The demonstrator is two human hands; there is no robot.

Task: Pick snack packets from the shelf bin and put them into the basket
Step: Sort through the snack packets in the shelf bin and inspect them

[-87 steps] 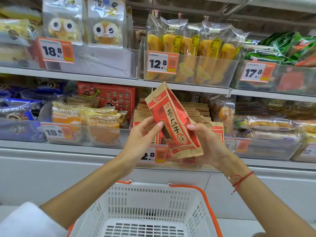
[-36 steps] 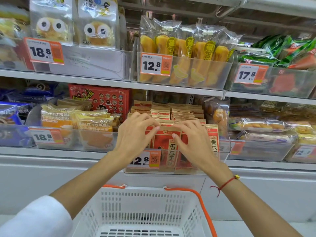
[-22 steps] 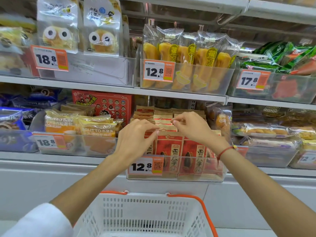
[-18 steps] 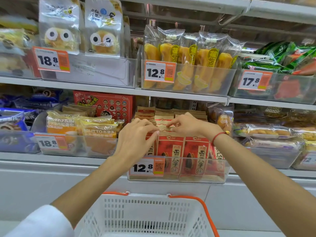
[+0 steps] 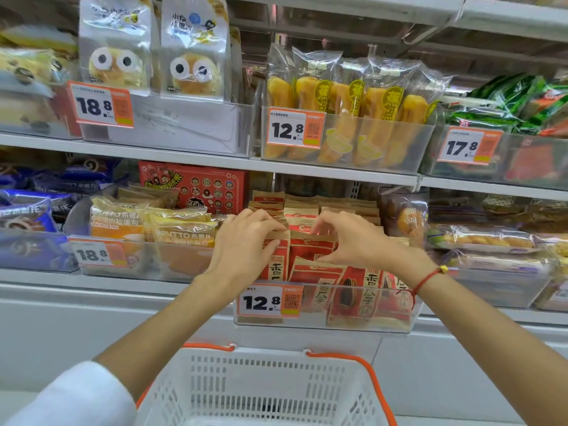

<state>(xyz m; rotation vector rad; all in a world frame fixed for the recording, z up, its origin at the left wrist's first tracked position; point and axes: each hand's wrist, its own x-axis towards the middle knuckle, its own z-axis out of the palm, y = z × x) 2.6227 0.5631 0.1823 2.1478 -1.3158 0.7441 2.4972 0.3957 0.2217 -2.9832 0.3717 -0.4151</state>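
A clear shelf bin [image 5: 396, 325] with a 12.8 price tag holds several red and brown snack packets [image 5: 367, 292] standing in rows. My left hand [image 5: 246, 245] is over the bin's left side, fingers over the brown top edge of a front packet and thumb on its face. My right hand [image 5: 353, 238] is beside it, thumb and forefinger pinching the top of a red packet [image 5: 310, 245] in the middle row. The white basket [image 5: 261, 390] with orange handles hangs below the bin; what shows of its inside holds nothing.
Neighbouring bins hold yellow bread packs [image 5: 181, 232] on the left and wrapped pastries [image 5: 491, 241] on the right. The upper shelf [image 5: 338, 172] juts out just above my hands, carrying bins of fried dough sticks [image 5: 347, 99]. A red box [image 5: 196, 186] stands behind.
The red packet I held up in both hands went back down into the bin. Both hands have since stayed among the packet tops, the right one shifting back and then forward to the middle row.
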